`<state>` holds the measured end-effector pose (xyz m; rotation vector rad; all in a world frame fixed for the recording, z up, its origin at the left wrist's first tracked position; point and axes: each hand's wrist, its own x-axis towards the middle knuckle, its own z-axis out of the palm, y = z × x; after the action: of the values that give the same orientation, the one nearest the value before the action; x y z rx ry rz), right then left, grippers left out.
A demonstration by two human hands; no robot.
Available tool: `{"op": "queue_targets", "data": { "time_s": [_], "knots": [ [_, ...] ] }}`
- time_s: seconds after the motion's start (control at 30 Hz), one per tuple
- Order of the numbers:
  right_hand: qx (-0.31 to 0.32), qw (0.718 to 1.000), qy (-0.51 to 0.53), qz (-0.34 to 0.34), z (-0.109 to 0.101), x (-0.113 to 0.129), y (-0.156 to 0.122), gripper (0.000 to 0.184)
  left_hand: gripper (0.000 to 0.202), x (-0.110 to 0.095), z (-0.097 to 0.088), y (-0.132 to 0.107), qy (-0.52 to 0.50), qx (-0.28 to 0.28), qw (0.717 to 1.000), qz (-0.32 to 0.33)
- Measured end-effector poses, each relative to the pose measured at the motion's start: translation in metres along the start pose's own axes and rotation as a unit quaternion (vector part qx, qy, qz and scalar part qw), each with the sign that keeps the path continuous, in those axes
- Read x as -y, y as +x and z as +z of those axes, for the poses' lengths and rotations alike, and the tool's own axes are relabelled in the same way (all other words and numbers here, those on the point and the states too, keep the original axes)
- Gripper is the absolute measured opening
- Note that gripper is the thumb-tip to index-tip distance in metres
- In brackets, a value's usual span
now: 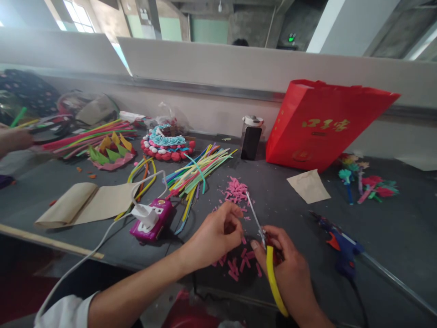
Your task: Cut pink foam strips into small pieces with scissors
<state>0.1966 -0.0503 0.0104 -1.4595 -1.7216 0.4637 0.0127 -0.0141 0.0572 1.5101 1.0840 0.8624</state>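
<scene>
Toward five o'clock, right grip [290,264] wrapped round scissors [256,219], likely for blade control; left grip [218,232], six o'clock, half-curled, contents unclear; pink scraps [236,187] near, probably for reach.

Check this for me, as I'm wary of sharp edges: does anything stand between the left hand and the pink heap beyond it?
Nothing visible blocks the left hand from the pink heap. The silver-bladed tool in the right hand reaches to the heap's right edge, beside that path rather than across it.
</scene>
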Motion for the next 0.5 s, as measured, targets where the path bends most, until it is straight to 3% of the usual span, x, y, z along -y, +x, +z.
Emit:
{"op": "queue_targets", "data": {
  "time_s": [0.1,0.27,0.5],
  "knots": [
    [-0.005,1.0,-0.001,-0.001,0.001,-0.001,0.0,0.024,0.025,0.004,0.005,0.0,-0.103,-0.016,0.995,-0.001],
    [-0.004,0.999,0.039,0.001,0.002,0.002,-0.002,0.029,0.02,0.006,0.016,-0.004,-0.107,-0.063,0.992,0.015],
    [0.025,0.994,0.106,0.029,0.002,0.008,-0.004,0.024,0.012,0.014,0.031,-0.01,-0.134,-0.055,0.989,0.008]
  ]
}}
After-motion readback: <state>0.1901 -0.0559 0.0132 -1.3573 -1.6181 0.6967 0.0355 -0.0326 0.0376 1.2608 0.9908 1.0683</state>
